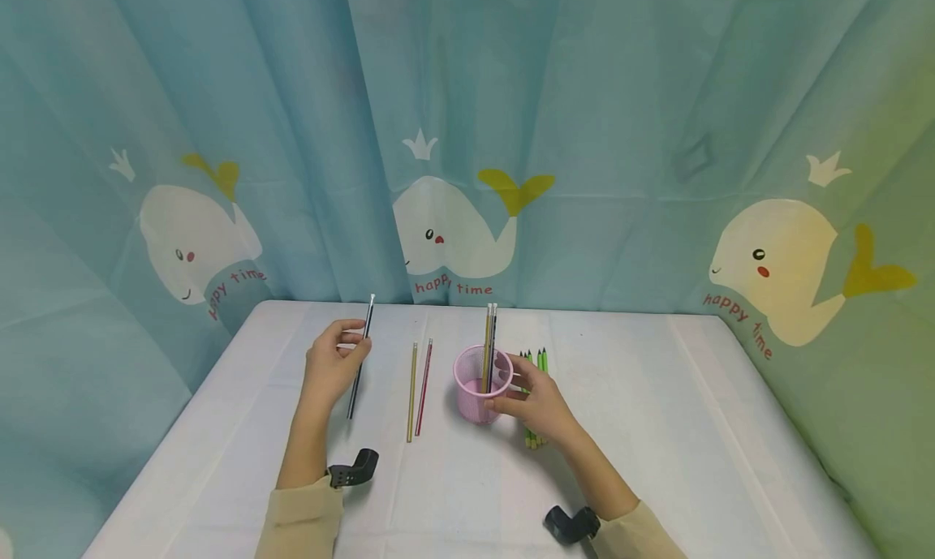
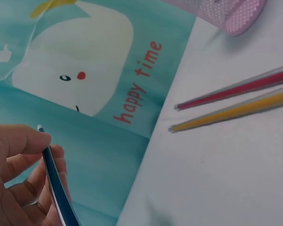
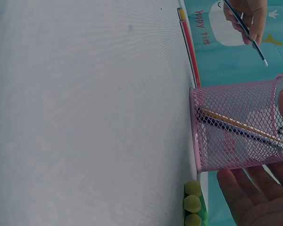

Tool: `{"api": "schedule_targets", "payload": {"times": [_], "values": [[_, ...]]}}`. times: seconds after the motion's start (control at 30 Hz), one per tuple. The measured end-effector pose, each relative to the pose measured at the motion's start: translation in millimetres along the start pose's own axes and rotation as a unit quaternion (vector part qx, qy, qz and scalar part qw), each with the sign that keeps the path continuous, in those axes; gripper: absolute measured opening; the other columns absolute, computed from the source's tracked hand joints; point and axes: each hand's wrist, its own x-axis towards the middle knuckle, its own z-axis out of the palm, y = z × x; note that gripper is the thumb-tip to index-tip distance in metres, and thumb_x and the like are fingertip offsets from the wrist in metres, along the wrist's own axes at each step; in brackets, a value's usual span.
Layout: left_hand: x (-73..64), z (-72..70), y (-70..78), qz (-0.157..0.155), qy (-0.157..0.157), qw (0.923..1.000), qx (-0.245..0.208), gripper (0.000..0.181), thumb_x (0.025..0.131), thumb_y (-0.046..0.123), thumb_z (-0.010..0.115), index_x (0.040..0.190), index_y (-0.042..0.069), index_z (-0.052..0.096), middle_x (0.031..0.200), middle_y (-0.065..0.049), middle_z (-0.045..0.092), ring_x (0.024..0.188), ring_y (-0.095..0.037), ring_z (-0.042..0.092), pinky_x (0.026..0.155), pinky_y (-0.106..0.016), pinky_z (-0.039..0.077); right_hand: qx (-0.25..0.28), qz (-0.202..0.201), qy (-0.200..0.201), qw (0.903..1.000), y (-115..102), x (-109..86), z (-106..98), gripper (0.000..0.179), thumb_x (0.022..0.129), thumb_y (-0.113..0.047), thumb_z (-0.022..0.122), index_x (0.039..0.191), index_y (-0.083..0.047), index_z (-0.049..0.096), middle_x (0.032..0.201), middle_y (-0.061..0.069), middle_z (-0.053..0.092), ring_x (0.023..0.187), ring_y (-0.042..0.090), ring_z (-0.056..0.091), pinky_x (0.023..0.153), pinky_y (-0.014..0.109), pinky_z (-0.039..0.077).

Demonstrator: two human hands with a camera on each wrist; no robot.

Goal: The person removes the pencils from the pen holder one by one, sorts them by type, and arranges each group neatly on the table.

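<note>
My left hand pinches a dark blue pencil between thumb and fingers, holding it tilted above the left part of the table. In the head view, my right hand grips the right side of a pink mesh pen holder, thumb near the rim. The holder stands upright with a gold pencil and a dark pencil leaning in it. Between the left hand and the holder, a yellow pencil and a red pencil lie side by side on the table.
Several green pencils lie to the right of the holder, partly hidden by my right hand. The white table ends at a teal curtain with whale prints at the back.
</note>
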Motion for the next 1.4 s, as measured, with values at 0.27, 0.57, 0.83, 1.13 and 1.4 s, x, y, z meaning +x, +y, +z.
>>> {"api": "schedule_targets", "payload": {"times": [0.27,0.57,0.83,1.13,1.4], "values": [[3.8,2.1,-10.9,-0.019,-0.011,0.9996,0.015,0.034,0.098,0.019,0.061,0.131,0.008,0.060,0.116,-0.018,0.067,0.097,-0.030,0.066,0.070,-0.027,0.051,0.002,0.002,-0.004,1.0000,1.1,0.6,-0.3,0.078,0.075,-0.012,0.088,0.143,-0.008,0.050,0.143,0.016,0.054,0.128,0.039,0.055,0.103,0.044,0.051],[9.5,7.6,-26.4,-0.028,-0.033,0.9984,0.037,0.034,0.097,0.018,0.061,0.129,0.007,0.060,0.114,-0.018,0.068,0.095,-0.030,0.067,0.070,-0.031,0.053,0.008,-0.005,-0.003,1.0000,0.4,1.0,-0.2,0.078,0.075,-0.010,0.087,0.143,-0.007,0.050,0.142,0.017,0.055,0.127,0.039,0.056,0.103,0.044,0.052],[12.0,16.9,-34.1,-0.049,-0.059,0.9959,0.048,0.035,0.095,0.015,0.065,0.128,0.005,0.060,0.113,-0.020,0.068,0.096,-0.033,0.066,0.072,-0.037,0.056,0.006,-0.004,-0.003,1.0000,0.8,0.9,-0.3,0.078,0.075,-0.012,0.087,0.143,-0.008,0.050,0.141,0.016,0.056,0.128,0.039,0.056,0.103,0.044,0.052],[11.0,29.7,-36.9,-0.057,-0.070,0.9941,0.061,0.037,0.093,0.014,0.067,0.128,0.003,0.060,0.111,-0.020,0.069,0.094,-0.032,0.065,0.075,-0.038,0.055,0.004,-0.002,-0.003,1.0000,1.8,2.7,-0.4,0.079,0.076,-0.006,0.085,0.145,-0.005,0.047,0.144,0.019,0.052,0.128,0.040,0.055,0.104,0.046,0.050],[10.5,38.0,-43.7,-0.047,-0.079,0.9930,0.074,0.038,0.090,0.012,0.071,0.125,0.002,0.062,0.100,-0.014,0.070,0.086,-0.026,0.064,0.072,-0.039,0.054,-0.002,0.007,-0.007,0.9999,-18.7,-4.9,0.6,0.076,0.077,-0.005,0.084,0.144,0.000,0.047,0.142,0.022,0.053,0.128,0.043,0.054,0.104,0.050,0.049]]}}
